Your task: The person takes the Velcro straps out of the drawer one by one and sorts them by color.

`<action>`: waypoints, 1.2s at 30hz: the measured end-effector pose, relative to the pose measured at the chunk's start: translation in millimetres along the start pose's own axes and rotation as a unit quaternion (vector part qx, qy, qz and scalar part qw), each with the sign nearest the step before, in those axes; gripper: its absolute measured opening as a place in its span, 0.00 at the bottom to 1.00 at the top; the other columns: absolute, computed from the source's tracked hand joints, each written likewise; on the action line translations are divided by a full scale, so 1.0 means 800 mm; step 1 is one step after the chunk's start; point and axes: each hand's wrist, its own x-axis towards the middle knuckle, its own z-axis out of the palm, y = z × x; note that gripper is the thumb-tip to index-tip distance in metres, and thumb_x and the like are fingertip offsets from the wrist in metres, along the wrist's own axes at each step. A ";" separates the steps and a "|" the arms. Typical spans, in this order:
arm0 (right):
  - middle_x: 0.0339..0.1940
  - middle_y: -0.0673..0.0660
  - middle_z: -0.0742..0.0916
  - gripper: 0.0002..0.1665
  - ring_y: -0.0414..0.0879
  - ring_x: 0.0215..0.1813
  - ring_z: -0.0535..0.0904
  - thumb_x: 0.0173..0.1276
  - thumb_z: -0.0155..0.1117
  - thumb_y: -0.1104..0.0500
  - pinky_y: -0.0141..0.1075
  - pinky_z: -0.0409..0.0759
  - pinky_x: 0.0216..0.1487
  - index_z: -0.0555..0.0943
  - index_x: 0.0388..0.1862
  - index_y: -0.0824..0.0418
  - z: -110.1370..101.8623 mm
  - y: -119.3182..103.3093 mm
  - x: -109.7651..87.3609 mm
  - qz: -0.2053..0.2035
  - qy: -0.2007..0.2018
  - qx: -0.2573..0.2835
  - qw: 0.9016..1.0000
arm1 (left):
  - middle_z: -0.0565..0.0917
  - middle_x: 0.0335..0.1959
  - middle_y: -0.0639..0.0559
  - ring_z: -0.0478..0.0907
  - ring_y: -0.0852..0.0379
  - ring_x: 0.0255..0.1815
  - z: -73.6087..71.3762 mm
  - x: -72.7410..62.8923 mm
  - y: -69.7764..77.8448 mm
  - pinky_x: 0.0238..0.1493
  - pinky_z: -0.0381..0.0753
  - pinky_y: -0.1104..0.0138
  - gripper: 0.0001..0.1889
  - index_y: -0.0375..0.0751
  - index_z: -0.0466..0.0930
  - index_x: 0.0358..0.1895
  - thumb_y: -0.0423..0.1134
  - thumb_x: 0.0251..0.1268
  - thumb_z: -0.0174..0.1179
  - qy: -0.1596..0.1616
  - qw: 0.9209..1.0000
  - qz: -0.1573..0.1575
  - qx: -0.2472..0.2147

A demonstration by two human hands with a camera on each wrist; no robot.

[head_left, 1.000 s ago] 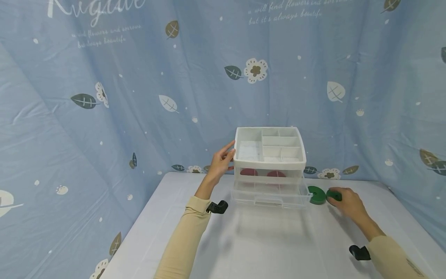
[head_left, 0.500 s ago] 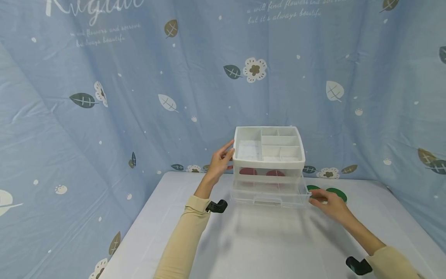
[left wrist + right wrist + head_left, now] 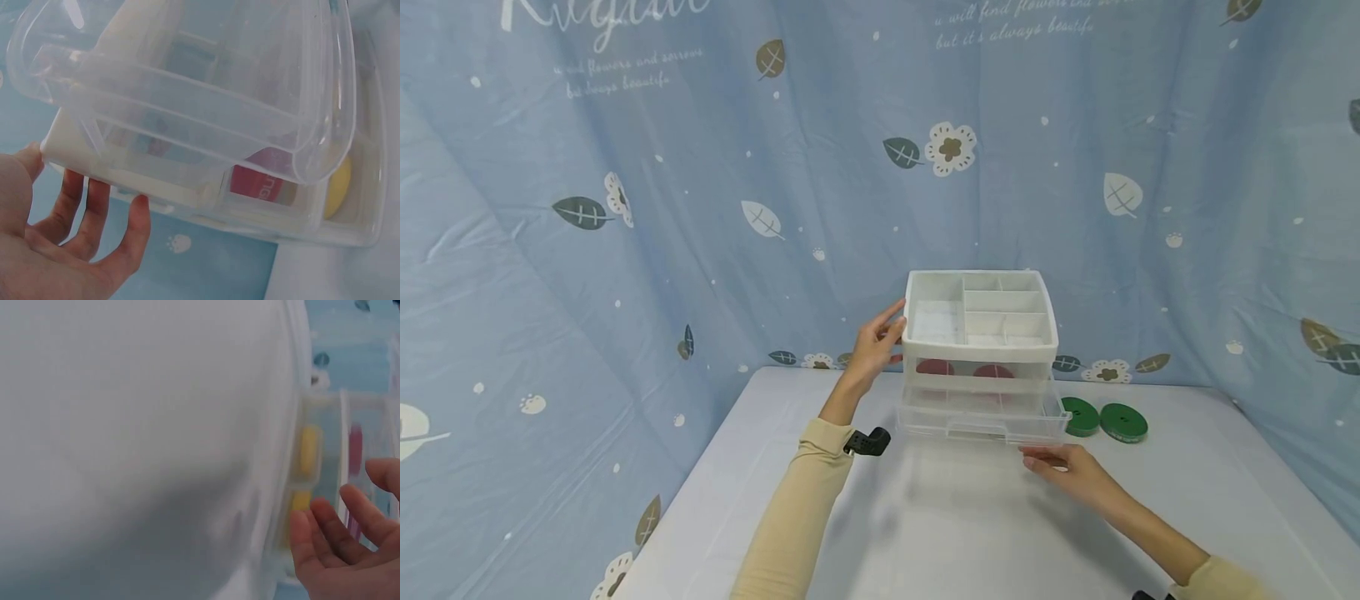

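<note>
A white storage box with clear drawers stands at the table's back. Its bottom drawer is pulled out. My left hand touches the box's left side, its thumb and fingers spread along the edge in the left wrist view. Below the front of the bottom drawer is my right hand, fingers loosely bent and holding nothing. Red round things show through the upper drawer front. Yellow things appear inside the box in the right wrist view. Two flat green rolls lie right of the box, apart from both hands.
A white cloth covers the table. A blue patterned curtain hangs behind and at the sides. Divided compartments form the open top of the box.
My right hand has let go of one green roll beside the other, then moved left and nearer, past the drawer's right corner to below its front. My left hand has stayed put.
</note>
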 end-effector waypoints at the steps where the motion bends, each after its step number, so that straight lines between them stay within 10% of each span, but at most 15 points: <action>1: 0.56 0.65 0.85 0.27 0.57 0.56 0.83 0.72 0.61 0.48 0.33 0.86 0.45 0.79 0.61 0.65 0.004 -0.003 -0.001 -0.007 -0.008 0.002 1.000 | 0.74 0.61 0.32 0.79 0.50 0.52 0.000 0.000 0.000 0.54 0.86 0.54 0.26 0.54 0.58 0.77 0.45 0.79 0.47 0.000 1.000 0.000 0.000; 10: 0.60 0.71 0.81 0.24 0.29 0.52 0.82 0.76 0.57 0.52 0.26 0.83 0.47 0.77 0.63 0.65 0.030 -0.046 -0.013 -0.071 -0.085 0.104 0.988 | 0.74 0.60 0.32 0.78 0.49 0.54 -0.001 0.004 -0.003 0.56 0.85 0.54 0.27 0.55 0.57 0.77 0.44 0.79 0.46 -0.003 1.000 -0.004 -0.003; 22: 0.61 0.63 0.82 0.29 0.46 0.56 0.83 0.76 0.57 0.49 0.35 0.87 0.51 0.70 0.70 0.60 0.050 -0.106 -0.019 -0.008 -0.052 0.231 0.971 | 0.77 0.55 0.39 0.79 0.47 0.54 0.001 0.020 -0.039 0.57 0.82 0.45 0.25 0.68 0.62 0.74 0.52 0.76 0.49 0.021 1.000 0.015 -0.012; 36: 0.64 0.60 0.81 0.37 0.47 0.63 0.80 0.76 0.55 0.46 0.37 0.81 0.62 0.59 0.75 0.64 0.052 -0.136 -0.019 0.102 -0.026 0.429 0.897 | 0.77 0.57 0.37 0.79 0.47 0.55 0.001 0.019 -0.038 0.53 0.86 0.54 0.25 0.69 0.62 0.73 0.52 0.76 0.49 0.019 1.000 0.011 -0.007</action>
